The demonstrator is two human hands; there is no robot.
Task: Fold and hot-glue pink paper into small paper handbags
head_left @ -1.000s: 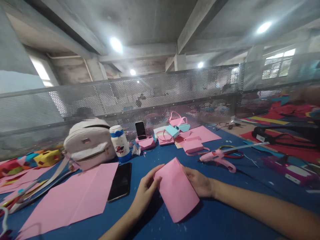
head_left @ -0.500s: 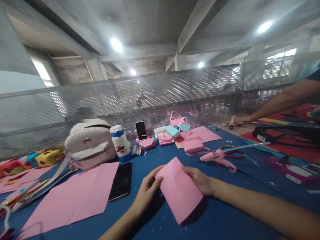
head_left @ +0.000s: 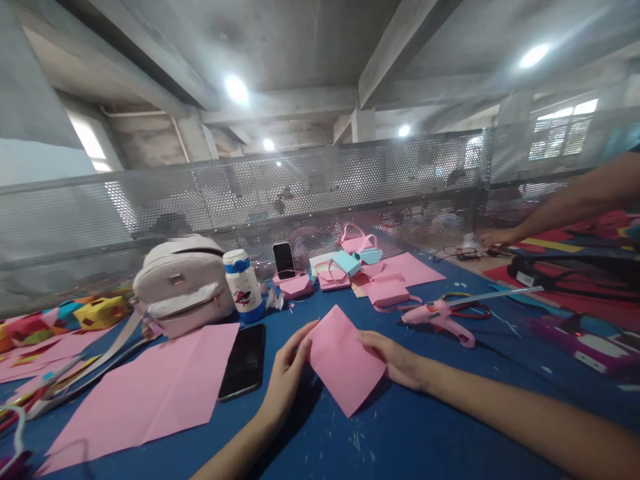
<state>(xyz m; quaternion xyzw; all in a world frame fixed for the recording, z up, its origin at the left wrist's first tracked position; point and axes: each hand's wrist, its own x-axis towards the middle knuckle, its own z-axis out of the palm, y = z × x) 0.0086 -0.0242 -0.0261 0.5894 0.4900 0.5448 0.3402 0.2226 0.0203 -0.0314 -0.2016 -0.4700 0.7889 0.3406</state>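
Note:
Between my hands is a folded piece of pink paper point(head_left: 346, 363), tilted above the blue table with one corner toward me. My left hand point(head_left: 290, 363) grips its left corner, thumb on the near face and fingers behind. At the right edge, my right hand point(head_left: 395, 360) pinches the paper, its fingers partly hidden behind it. A pink glue gun point(head_left: 443, 319) lies to the right of my right hand, with scissors point(head_left: 475, 308) beside it. Left of my left hand are a black phone point(head_left: 243, 363) and a large creased pink sheet point(head_left: 145, 393).
Small pink paper bags point(head_left: 387, 291) and light blue ones stand at the back before a perforated metal screen point(head_left: 300, 193). A white bottle point(head_left: 243, 287) and a backpack point(head_left: 183, 287) stand back left. Another person's hand point(head_left: 500, 238) reaches in from the right.
The pink paper has turned in my hands and now looks shorter and more diamond-shaped. Both hands have shifted slightly left. The other person's hand has moved a little right.

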